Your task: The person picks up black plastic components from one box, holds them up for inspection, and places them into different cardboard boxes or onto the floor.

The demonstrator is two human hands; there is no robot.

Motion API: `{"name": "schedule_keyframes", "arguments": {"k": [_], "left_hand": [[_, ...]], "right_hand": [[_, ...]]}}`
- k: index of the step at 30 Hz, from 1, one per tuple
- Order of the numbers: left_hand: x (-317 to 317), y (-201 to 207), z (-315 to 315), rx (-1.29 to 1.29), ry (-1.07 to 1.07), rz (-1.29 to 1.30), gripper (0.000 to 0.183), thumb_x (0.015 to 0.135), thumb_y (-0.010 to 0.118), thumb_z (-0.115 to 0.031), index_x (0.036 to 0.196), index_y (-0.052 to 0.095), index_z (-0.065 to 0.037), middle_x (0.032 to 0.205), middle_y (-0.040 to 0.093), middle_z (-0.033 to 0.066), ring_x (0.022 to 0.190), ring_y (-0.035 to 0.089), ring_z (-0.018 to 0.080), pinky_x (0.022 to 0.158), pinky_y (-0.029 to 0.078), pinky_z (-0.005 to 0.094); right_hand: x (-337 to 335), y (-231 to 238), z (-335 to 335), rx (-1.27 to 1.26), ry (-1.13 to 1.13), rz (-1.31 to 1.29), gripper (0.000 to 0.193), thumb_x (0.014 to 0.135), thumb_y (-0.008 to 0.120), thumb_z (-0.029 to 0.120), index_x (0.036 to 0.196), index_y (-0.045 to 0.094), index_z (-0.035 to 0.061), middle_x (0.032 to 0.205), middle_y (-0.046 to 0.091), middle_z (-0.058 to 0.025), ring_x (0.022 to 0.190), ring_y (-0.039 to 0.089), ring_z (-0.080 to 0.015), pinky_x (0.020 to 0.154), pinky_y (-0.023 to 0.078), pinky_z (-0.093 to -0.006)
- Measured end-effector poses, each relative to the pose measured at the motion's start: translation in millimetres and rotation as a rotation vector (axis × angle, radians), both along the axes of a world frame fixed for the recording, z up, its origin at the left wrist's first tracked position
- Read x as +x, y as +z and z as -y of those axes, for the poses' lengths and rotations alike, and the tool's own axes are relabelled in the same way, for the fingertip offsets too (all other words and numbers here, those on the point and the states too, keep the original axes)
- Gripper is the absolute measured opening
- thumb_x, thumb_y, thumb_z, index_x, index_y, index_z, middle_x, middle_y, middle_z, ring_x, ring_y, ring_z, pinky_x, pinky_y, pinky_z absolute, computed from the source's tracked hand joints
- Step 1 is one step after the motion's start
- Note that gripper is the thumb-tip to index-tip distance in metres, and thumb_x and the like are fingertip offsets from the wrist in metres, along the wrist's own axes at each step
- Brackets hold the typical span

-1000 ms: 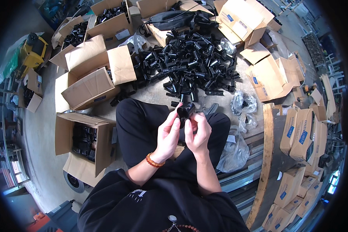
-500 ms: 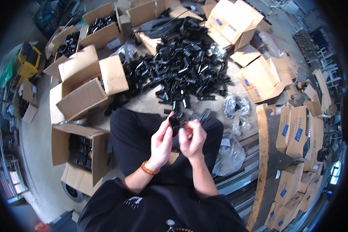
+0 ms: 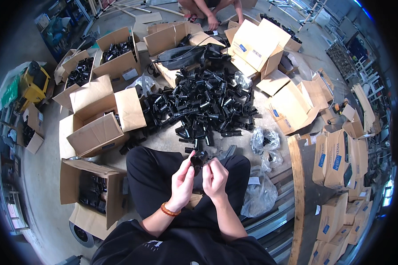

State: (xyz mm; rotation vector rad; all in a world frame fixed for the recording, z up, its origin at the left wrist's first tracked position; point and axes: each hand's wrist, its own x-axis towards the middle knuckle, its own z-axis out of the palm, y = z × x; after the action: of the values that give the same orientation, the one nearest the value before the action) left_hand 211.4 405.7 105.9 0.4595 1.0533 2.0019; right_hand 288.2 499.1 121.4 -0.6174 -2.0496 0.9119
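Observation:
Between my two hands, above my lap, is a black shiny hollow plastic-looking fitting; its exact kind is too small to tell. My left hand, with a beaded bracelet at the wrist, pinches its left side between thumb and fingers. On the right side, my right hand has its fingers closed at the fitting's edge, partly hiding it. Just beyond my hands, a large heap of similar black fittings spreads over the floor.
Open cardboard boxes stand left, several holding black parts. Clear plastic bags lie by my right knee, beside metal profiles and a wooden plank. Stacked cartons rise at right. Beyond the heap crouches another person.
The view has tilted up, so the scene sits lower and a crouching person shows at the top. My hands still hold the fitting, with the right fingers drawn closer together.

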Motion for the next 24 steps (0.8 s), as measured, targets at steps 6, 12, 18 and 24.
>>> {"name": "schedule_keyframes", "arguments": {"k": [6, 12, 18, 24], "left_hand": [[-1, -2, 1, 0.032, 0.007, 0.041, 0.044, 0.100, 0.050, -0.005, 0.143, 0.043, 0.002, 0.146, 0.045, 0.0077, 0.128, 0.046, 0.0151, 0.110, 0.034, 0.0309], [-1, 2, 2, -0.011, 0.006, 0.027, 0.047, 0.100, 0.050, -0.006, 0.145, 0.039, 0.003, 0.139, 0.052, 0.0081, 0.121, 0.052, 0.0140, 0.105, 0.040, 0.0280], [5, 11, -3, 0.032, -0.036, 0.031, 0.047, 0.104, 0.048, -0.015, 0.146, 0.037, 0.002, 0.135, 0.054, 0.0078, 0.118, 0.053, 0.0129, 0.101, 0.042, 0.0272], [5, 9, 0, 0.042, -0.058, 0.040, 0.045, 0.105, 0.045, -0.015, 0.146, 0.037, 0.001, 0.136, 0.052, 0.0087, 0.122, 0.051, 0.0155, 0.106, 0.040, 0.0312]], "right_hand": [[-2, 7, 3, -0.019, -0.016, -0.018, 0.008, 0.089, 0.059, 0.006, 0.084, 0.056, 0.0011, 0.072, 0.056, -0.0124, 0.061, 0.059, -0.0306, 0.054, 0.047, -0.0394], [1, 15, 5, -0.042, -0.017, -0.087, 0.011, 0.088, 0.062, 0.010, 0.092, 0.057, 0.0017, 0.075, 0.058, -0.0115, 0.062, 0.061, -0.0279, 0.054, 0.049, -0.0369], [9, 4, 0, 0.058, -0.068, 0.042, 0.010, 0.089, 0.060, 0.010, 0.086, 0.054, 0.0021, 0.078, 0.058, -0.0127, 0.065, 0.061, -0.0314, 0.055, 0.049, -0.0389], [5, 13, 3, 0.048, -0.033, -0.089, 0.012, 0.089, 0.060, 0.008, 0.085, 0.052, 0.0007, 0.071, 0.053, -0.0121, 0.060, 0.057, -0.0298, 0.053, 0.046, -0.0385]]}}
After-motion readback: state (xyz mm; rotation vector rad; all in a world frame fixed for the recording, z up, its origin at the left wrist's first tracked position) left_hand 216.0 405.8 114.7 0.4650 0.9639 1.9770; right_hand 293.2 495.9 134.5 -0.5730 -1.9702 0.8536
